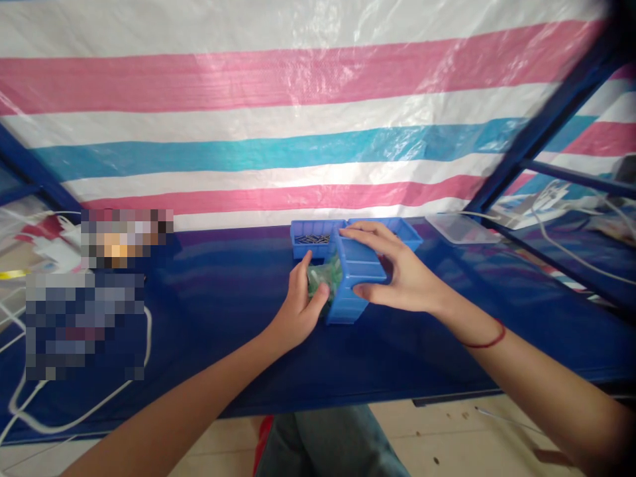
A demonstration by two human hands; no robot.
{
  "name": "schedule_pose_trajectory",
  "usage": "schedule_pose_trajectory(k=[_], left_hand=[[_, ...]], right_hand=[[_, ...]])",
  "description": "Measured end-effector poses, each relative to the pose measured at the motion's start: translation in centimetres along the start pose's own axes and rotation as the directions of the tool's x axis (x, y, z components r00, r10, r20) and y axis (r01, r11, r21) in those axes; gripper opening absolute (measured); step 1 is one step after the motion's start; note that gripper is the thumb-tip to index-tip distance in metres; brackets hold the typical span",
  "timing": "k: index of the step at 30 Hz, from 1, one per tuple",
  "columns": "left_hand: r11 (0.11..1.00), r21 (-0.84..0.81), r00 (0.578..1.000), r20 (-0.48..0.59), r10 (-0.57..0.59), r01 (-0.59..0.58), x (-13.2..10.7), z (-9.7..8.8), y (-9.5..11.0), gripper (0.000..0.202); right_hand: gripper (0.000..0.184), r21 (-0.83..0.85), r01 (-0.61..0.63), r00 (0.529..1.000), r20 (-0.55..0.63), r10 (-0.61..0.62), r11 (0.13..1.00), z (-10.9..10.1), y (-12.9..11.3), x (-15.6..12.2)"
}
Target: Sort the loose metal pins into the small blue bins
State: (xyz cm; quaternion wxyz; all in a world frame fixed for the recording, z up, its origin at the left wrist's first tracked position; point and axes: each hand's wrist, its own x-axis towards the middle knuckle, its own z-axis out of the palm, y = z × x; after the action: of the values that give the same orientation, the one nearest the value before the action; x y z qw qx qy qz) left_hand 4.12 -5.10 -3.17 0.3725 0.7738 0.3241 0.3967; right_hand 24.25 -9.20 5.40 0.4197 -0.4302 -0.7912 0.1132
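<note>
A small blue plastic bin [354, 281] is tipped on its side on the blue table [209, 311], its opening facing left. My right hand [397, 271] grips it from the top and right, fingers wrapped over its edge. My left hand [301, 308] is at the bin's mouth, fingers curled round a clear bag of small green parts [322, 275] that sits in the opening. Two more blue bins stand upright just behind: one [312, 238] holding dark metal pieces, the other [405, 232] partly hidden by my right hand.
A clear plastic lid or tray [460, 228] lies at the back right. White cables [74, 411] loop over the table's left part. A dark blue frame post [541, 119] slants up at the right. A striped tarp [298, 112] hangs behind the table.
</note>
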Motion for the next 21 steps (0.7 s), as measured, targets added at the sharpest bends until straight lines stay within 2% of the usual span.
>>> schedule_pose_trajectory(k=[3,7,11,13,15,17,19,21], left_hand=[[0.997,0.063,0.998,-0.038,0.041,-0.038,0.2,-0.2,0.0,0.058],[0.987,0.127,0.989,-0.094,0.114,-0.101,0.3,-0.3,0.1,0.061],[0.950,0.302,0.997,0.051,0.062,-0.074,0.0,-0.4,0.5,0.040],[0.912,0.405,0.992,0.129,0.017,-0.068,-0.2,-0.3,0.7,0.037],[0.883,0.463,0.986,0.164,-0.005,-0.072,-0.5,-0.3,0.8,0.038],[0.876,0.477,0.990,0.140,0.003,-0.070,-0.6,-0.4,1.1,0.041],[0.885,0.454,0.994,0.081,0.074,-0.103,-0.6,-0.8,1.9,0.046],[0.891,0.397,0.975,0.049,0.218,-0.219,-0.2,-1.3,3.5,0.057]], right_hand=[[0.075,-0.142,0.072,0.996,0.060,-0.064,0.987,-0.4,-0.7,0.9],[0.076,-0.331,0.118,0.987,0.144,-0.073,0.936,-1.3,-1.4,1.3],[0.076,-0.440,0.166,0.973,0.218,-0.074,0.883,-2.1,-1.4,1.1],[0.075,-0.484,0.186,0.969,0.233,-0.079,0.855,-2.8,-1.4,1.0],[0.074,-0.537,0.200,0.969,0.232,-0.085,0.820,-3.9,-1.7,1.0],[0.074,-0.591,0.201,0.974,0.208,-0.092,0.781,-5.2,-2.4,1.0],[0.073,-0.629,0.182,0.982,0.153,-0.109,0.756,-6.4,-3.6,1.2],[0.070,-0.623,0.154,0.988,0.074,-0.139,0.767,-7.0,-5.2,1.5]])
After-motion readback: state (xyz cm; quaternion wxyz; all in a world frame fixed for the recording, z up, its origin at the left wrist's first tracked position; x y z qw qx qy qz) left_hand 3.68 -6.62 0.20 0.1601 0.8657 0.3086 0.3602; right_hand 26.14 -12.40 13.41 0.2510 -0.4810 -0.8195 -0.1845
